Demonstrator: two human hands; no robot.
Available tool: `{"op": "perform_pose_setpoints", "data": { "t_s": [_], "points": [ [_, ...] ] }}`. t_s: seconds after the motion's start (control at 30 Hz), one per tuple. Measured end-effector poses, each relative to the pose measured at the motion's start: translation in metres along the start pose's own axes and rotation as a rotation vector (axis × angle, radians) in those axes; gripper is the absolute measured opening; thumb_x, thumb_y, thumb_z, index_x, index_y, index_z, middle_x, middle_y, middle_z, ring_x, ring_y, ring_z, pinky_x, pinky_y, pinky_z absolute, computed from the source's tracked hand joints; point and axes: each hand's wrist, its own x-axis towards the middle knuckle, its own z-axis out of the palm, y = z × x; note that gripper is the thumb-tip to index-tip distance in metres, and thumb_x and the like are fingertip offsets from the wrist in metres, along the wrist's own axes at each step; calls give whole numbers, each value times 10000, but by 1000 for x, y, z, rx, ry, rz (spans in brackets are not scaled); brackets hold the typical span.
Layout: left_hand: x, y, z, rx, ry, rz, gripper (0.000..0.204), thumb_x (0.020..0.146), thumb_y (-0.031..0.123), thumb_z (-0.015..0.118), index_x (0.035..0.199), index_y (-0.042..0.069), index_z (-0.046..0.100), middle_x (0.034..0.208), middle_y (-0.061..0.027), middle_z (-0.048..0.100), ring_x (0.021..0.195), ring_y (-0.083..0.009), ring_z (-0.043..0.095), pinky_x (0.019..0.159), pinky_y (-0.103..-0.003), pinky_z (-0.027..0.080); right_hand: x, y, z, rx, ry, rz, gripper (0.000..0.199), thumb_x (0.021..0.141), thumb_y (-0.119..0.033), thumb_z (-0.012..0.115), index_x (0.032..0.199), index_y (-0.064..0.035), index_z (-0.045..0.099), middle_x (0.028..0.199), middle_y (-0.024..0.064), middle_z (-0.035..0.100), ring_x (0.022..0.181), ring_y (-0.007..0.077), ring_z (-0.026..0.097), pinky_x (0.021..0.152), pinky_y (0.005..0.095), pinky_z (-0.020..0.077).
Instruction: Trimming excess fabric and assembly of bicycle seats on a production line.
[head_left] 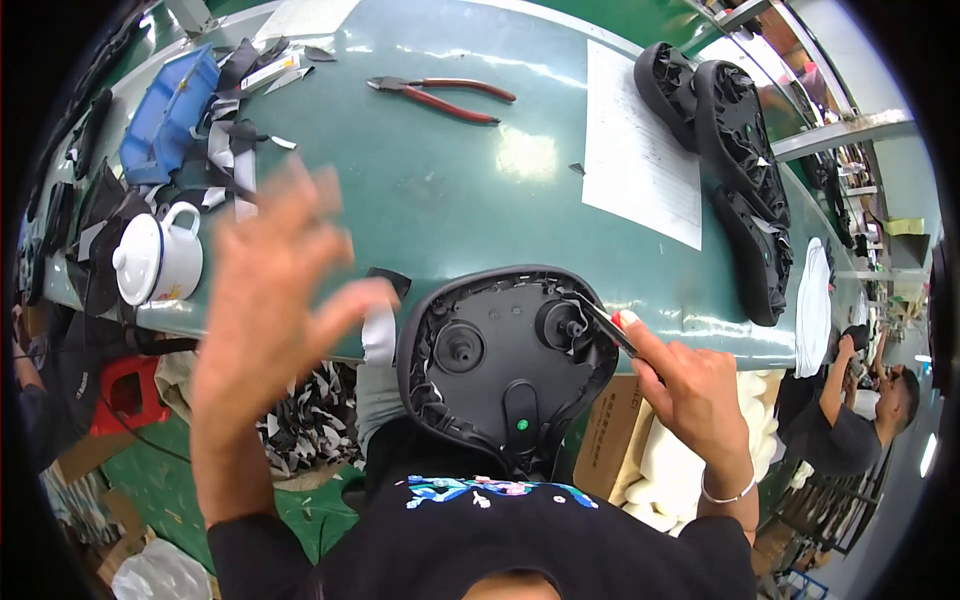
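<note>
A black padded seat-like part (pixel 500 385) rests against the table's near edge, its hollow back facing up. Two round mounts sit inside it, and black cover material is folded over its rim. In my right hand (pixel 690 395) is a slim dark-handled tool (pixel 612 332) with a thin metal tip; its exact kind is unclear. The tip lies at the part's right inner rim, beside the right-hand mount. My left hand (pixel 285 265) is raised left of the part, blurred, with its fingers apart and nothing in it. A black and white scrap (pixel 380 330) hangs at the table edge beside the part.
Red-handled cutting pliers (pixel 445 97) lie on the green table (pixel 440 220). A blue bin (pixel 170 115), scraps and a white lidded mug (pixel 160 258) are at left. Printed paper (pixel 640 150) and stacked black padded parts (pixel 735 130) are at right. Beyond, a person (pixel 860 410) works.
</note>
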Motion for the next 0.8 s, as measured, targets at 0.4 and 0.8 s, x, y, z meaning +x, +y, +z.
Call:
{"op": "perform_pose_setpoints", "data": {
  "t_s": [0.4,0.8],
  "points": [
    [0,85,44,-1542,208,-841,434,784,63,602,1185,-13,453,1075,-90,548,939,-139,541,851,-287,453,35,0,59,247,161,68,552,807,-91,636,1334,-114,471,668,143,599,499,316,547,474,387,419],
    [-46,153,66,-1112,458,-516,748,688,-13,606,1345,2,248,1195,-112,405,1091,-186,441,959,-312,364,-47,-68,64,768,69,354,515,884,-140,557,1341,-12,357,624,147,615,471,314,586,437,398,442]
  ]
}}
